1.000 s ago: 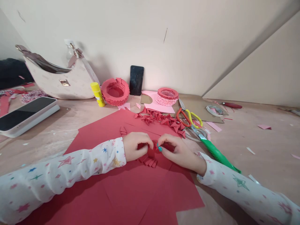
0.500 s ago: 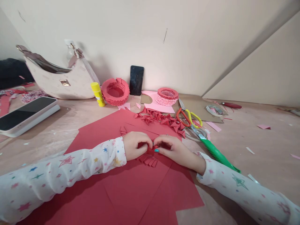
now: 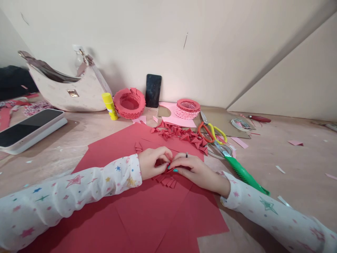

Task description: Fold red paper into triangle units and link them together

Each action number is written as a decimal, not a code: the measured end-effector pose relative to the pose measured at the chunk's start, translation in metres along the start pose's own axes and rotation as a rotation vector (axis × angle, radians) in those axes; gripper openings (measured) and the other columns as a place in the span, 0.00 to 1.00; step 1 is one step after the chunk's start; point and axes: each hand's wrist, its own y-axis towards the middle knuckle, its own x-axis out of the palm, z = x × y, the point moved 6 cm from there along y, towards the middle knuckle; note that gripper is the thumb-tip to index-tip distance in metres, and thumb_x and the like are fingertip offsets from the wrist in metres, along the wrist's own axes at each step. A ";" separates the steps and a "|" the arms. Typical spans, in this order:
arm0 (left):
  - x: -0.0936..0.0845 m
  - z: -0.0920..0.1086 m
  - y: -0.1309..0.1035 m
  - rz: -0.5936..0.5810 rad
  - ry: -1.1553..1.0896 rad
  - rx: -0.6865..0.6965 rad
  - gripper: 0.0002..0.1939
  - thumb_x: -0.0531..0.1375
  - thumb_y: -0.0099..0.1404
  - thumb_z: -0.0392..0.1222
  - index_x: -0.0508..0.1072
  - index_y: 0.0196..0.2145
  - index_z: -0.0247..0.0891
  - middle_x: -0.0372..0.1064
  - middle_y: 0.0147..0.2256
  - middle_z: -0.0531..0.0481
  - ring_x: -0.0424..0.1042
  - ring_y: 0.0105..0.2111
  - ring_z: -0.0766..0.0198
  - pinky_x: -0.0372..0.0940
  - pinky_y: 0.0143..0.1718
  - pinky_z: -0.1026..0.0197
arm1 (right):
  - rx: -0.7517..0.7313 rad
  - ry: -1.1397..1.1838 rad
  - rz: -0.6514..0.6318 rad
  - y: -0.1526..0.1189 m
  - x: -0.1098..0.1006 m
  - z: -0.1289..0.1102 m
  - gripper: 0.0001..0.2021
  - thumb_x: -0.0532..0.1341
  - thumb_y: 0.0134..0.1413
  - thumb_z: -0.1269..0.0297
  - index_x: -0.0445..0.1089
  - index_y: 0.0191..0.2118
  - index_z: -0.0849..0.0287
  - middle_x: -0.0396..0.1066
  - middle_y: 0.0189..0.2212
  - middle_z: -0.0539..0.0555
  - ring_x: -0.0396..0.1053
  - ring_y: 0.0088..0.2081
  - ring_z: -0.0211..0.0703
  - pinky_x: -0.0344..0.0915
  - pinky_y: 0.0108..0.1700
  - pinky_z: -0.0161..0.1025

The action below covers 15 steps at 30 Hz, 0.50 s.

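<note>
My left hand [image 3: 155, 162] and my right hand [image 3: 192, 169] meet over large red paper sheets [image 3: 147, 214]. Both pinch a small red paper piece [image 3: 171, 165], mostly hidden by the fingers. A ring is on my right hand. Just below the fingers lie small red folded strips [image 3: 166, 181], and a few more folded pieces [image 3: 138, 147] sit above my left hand. Beyond the hands is a pile of red folded triangles [image 3: 181, 133].
Behind stand a red paper ring stack [image 3: 130, 103], a pink and red ring stack [image 3: 187, 109], a yellow glue stick [image 3: 110, 106] and a phone [image 3: 153, 90]. Scissors [image 3: 213, 133] and a green-handled tool [image 3: 246, 175] lie right; a handbag [image 3: 71, 88] and white-cased phone [image 3: 33, 130] left.
The fingers of my right hand have shifted slightly left, closer to my left fingertips, and its ring now shows more plainly. My left hand has barely moved.
</note>
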 end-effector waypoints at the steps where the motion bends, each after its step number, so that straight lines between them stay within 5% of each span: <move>1: 0.000 -0.001 0.000 0.002 -0.010 -0.001 0.12 0.50 0.51 0.28 0.59 0.35 0.36 0.69 0.25 0.55 0.67 0.24 0.72 0.61 0.29 0.69 | 0.007 -0.016 0.010 0.000 0.000 0.001 0.10 0.51 0.52 0.71 0.66 0.37 0.55 0.66 0.34 0.51 0.63 0.36 0.35 0.60 0.39 0.33; 8: 0.001 -0.003 -0.001 0.015 -0.025 0.000 0.11 0.51 0.52 0.31 0.58 0.36 0.36 0.69 0.26 0.53 0.66 0.22 0.72 0.61 0.26 0.69 | 0.068 -0.028 0.102 -0.002 -0.003 0.005 0.09 0.53 0.48 0.73 0.64 0.36 0.57 0.68 0.33 0.50 0.64 0.35 0.34 0.60 0.38 0.33; 15: 0.001 -0.003 -0.002 0.017 0.024 0.011 0.16 0.53 0.50 0.33 0.58 0.39 0.37 0.68 0.26 0.54 0.65 0.22 0.72 0.61 0.26 0.69 | 0.024 0.002 0.053 0.001 -0.005 0.002 0.10 0.49 0.53 0.71 0.67 0.36 0.55 0.67 0.33 0.50 0.63 0.35 0.34 0.59 0.38 0.33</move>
